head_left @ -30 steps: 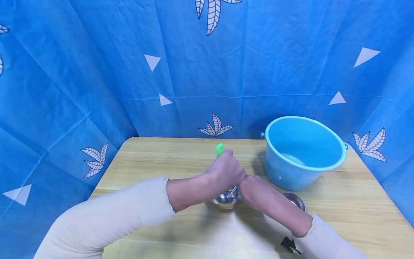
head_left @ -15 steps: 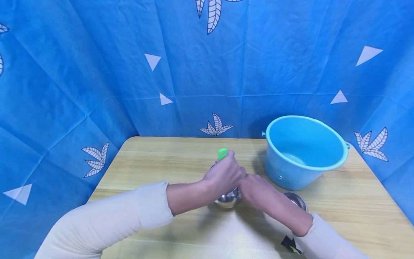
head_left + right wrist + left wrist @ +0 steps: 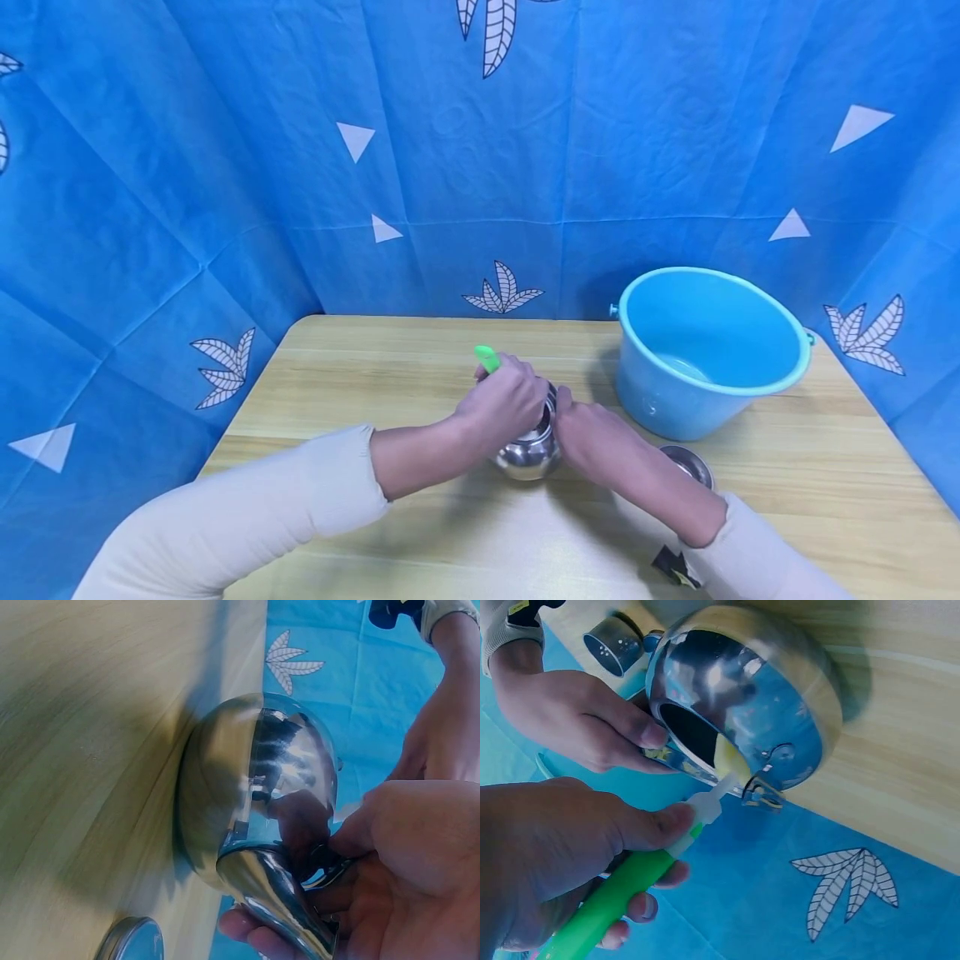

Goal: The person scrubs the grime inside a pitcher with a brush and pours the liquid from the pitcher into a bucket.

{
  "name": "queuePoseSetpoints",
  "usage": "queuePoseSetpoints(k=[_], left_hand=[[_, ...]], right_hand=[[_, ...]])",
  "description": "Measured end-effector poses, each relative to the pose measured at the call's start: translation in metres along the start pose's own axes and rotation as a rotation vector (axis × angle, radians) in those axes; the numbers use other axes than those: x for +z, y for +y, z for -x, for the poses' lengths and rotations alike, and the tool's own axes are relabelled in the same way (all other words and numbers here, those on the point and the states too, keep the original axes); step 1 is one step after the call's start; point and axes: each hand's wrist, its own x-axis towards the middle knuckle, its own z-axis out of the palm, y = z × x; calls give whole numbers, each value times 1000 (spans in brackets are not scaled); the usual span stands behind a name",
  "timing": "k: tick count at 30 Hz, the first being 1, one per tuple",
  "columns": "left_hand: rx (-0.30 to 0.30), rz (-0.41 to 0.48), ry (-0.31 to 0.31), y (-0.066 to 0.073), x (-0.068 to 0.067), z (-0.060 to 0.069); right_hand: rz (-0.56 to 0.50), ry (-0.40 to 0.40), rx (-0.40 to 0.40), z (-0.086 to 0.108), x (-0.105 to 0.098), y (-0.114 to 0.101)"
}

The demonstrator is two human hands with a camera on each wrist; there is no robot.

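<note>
A shiny steel teapot (image 3: 527, 461) stands on the table, its round mouth exposed in the left wrist view. My left hand (image 3: 504, 402) grips the green handle of a sponge brush (image 3: 622, 889). The pale yellow head of the brush reaches into the mouth of the teapot (image 3: 780, 697), so part of it is hidden. On the other side my right hand (image 3: 596, 440) holds the teapot by its rim and spout side. In the right wrist view its fingers curl round the spout (image 3: 274, 896) and the metal handle beside it.
Right of my right hand lies a small round steel cup (image 3: 688, 463), with holes visible in the left wrist view. A light blue bucket (image 3: 652, 400) stands at the back right. Blue curtain (image 3: 450, 167) surrounds the wooden table (image 3: 360, 358).
My left hand has shifted slightly left, and the green brush handle has tilted leftward. More of the teapot's mouth shows. My right hand has stayed nearly in place.
</note>
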Motion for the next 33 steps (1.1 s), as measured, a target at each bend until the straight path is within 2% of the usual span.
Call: queuePoseSetpoints(k=[4,13,23,30,33], left_hand=[[-11,51,16,0,5,4],[-43,169,103,-1,20,13],[-41,285,166,-1,27,16],[-73,506,233,-3,37,17],[-79,569,247,-5,43,16]], right_hand=[[8,-8,1,-1,0,0],[2,0,-3,0,-1,-1],[-5,-8,7,0,0,-1],[-7,-28,17,1,-1,-1],[-13,-36,21,0,-1,-2]])
